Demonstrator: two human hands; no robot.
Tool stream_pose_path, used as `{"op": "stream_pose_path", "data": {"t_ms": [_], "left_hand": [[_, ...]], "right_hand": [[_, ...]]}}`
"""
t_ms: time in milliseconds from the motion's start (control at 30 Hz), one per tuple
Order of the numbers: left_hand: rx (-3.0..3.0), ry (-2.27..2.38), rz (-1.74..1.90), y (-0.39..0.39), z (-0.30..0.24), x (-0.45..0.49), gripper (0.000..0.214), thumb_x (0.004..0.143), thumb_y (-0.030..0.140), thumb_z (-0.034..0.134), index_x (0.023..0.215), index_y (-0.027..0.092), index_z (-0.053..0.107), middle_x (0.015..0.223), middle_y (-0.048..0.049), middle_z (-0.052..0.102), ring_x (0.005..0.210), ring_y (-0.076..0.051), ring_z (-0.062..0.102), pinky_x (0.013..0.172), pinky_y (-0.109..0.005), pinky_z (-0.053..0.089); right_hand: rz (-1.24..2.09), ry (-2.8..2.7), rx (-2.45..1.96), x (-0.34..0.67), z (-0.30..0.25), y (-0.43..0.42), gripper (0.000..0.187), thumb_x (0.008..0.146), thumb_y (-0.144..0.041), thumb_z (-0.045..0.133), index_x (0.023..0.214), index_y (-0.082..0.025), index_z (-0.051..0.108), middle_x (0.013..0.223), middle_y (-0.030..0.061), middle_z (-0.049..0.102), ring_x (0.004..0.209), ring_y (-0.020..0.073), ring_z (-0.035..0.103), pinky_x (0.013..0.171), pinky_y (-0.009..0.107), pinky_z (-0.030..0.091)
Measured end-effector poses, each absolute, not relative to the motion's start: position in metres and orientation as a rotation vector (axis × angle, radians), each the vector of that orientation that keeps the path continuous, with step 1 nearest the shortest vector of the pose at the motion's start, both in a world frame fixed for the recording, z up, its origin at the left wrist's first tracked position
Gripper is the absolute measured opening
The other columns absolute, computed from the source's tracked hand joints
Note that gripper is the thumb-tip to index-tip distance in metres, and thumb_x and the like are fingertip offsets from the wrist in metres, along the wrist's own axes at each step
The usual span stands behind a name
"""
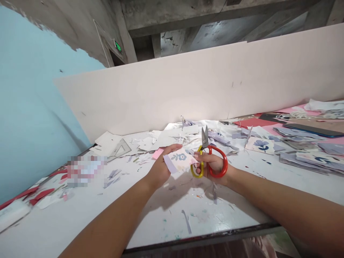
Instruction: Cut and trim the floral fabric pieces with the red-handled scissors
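My left hand [161, 166] grips a small paper piece [180, 160] printed with a blue flower and a lilac strip along one side. At the paper's right edge, the fingertips of my right hand [212, 165] touch it. That same hand has its fingers through the scissors [205, 139], which have one yellow and one red handle. The blades point up and away from me, slightly parted, with nothing between them. Both hands are above the white table, and part of the left fingers is hidden behind the paper.
Paper scraps [172, 138] lie heaped along the white partition [161, 96]. A set square [122, 147] is at the left. On the right are stacked flower-printed papers [317, 161] and a phone-like dark slab [314, 130]. Red scraps [41, 195] line the left edge.
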State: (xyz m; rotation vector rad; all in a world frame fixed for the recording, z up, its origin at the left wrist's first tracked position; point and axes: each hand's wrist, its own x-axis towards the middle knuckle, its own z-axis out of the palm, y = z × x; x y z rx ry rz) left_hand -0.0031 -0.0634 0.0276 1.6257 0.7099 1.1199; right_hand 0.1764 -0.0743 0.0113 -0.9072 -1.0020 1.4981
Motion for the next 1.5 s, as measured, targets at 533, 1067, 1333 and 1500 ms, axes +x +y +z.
{"op": "stream_pose_path", "data": {"t_ms": [533, 1067, 1333, 1500], "left_hand": [[1.289, 0.821, 1.058, -0.054, 0.034, -0.008, 0.058, 0.049, 0.013, 0.074, 0.099, 0.024, 0.048, 0.074, 0.0035, 0.054, 0.057, -0.007, 0.049, 0.049, -0.020, 0.036], [1.337, 0.610, 1.117, -0.055, 0.025, 0.000, 0.038, 0.061, 0.037, 0.070, 0.090, 0.019, 0.053, 0.082, -0.0014, 0.058, 0.076, -0.013, 0.056, 0.071, -0.029, 0.044], [1.682, 0.982, 0.912, -0.062, 0.017, 0.007, 0.024, 0.071, 0.039, 0.058, 0.080, 0.017, 0.059, 0.073, -0.0023, 0.061, 0.065, -0.014, 0.058, 0.057, -0.025, 0.039], [1.710, 0.900, 0.858, -0.063, 0.020, 0.006, 0.024, 0.074, 0.038, 0.055, 0.084, 0.017, 0.055, 0.071, -0.0026, 0.061, 0.055, -0.012, 0.057, 0.050, -0.024, 0.037]], "right_hand": [[1.095, -0.950, -0.898, 0.179, 0.007, -0.068, 0.042, 0.050, -0.027, 0.077, 0.072, -0.022, 0.041, 0.056, -0.0069, 0.050, 0.045, 0.0101, 0.051, 0.044, 0.025, 0.041], [1.192, -1.200, -1.006, 0.176, 0.002, -0.075, 0.030, 0.061, -0.022, 0.068, 0.076, -0.021, 0.043, 0.056, -0.0071, 0.054, 0.045, 0.0116, 0.055, 0.048, 0.026, 0.042], [1.241, -1.197, -0.910, 0.166, -0.006, -0.079, 0.032, 0.059, -0.022, 0.069, 0.076, -0.021, 0.042, 0.060, -0.0057, 0.056, 0.051, 0.0133, 0.058, 0.057, 0.030, 0.049], [1.121, -1.320, -1.036, 0.165, -0.003, -0.082, 0.022, 0.065, -0.025, 0.063, 0.073, -0.021, 0.043, 0.055, -0.0047, 0.054, 0.052, 0.0140, 0.054, 0.049, 0.027, 0.043]]}}
